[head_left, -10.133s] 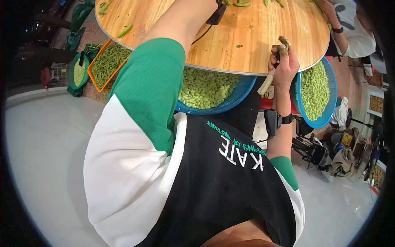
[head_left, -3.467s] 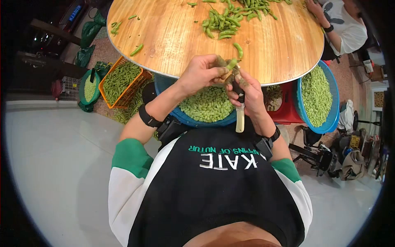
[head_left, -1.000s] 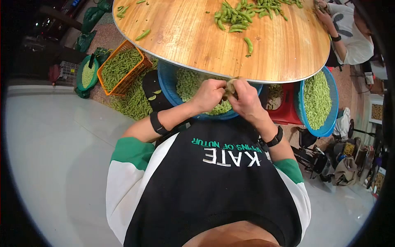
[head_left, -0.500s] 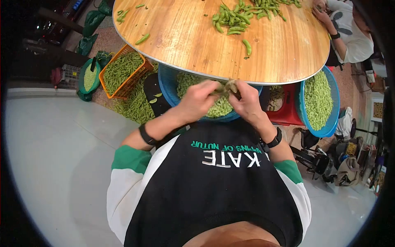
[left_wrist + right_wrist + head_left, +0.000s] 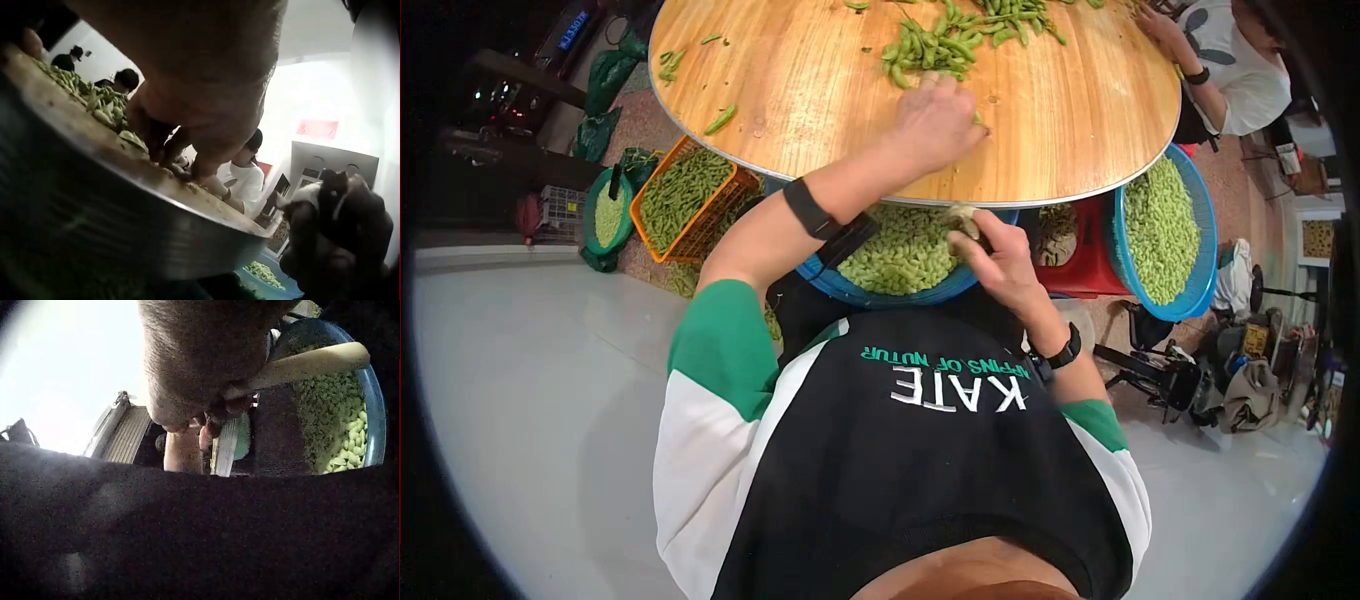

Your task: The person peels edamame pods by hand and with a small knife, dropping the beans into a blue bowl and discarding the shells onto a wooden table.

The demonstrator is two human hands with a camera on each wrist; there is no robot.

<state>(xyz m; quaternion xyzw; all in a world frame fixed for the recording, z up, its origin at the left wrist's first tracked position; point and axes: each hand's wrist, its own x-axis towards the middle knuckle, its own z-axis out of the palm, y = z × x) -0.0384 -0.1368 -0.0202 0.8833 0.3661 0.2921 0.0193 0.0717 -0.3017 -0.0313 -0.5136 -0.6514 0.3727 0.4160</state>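
My left hand (image 5: 935, 125) reaches out over the round wooden table (image 5: 820, 120), its fingers bent down to the wood near a pile of green bean pods (image 5: 930, 45). A single pod (image 5: 978, 118) shows beside the hand, mostly covered by it; whether the fingers pinch it I cannot tell. Above the blue basin (image 5: 840, 292) of shelled beans, my right hand (image 5: 1005, 262) has its thumb and forefinger raised with soiled pale coverings on the tips. In the right wrist view that hand grips a tool whose pale handle (image 5: 319, 362) sticks out; its working end is hidden.
Another blue basin (image 5: 1212, 225) of shelled beans stands at the right, beside a red stool (image 5: 1095, 255). An orange crate (image 5: 690, 240) of pods is on the left. Across the table sits a person in a white shirt (image 5: 1250, 75). The table's metal edge (image 5: 750, 165) runs above the near basin.
Half a second ago both hands met over the near basin. Now my left hand has moved forward onto the table, over the lone pod. The right hand stays above the basin.
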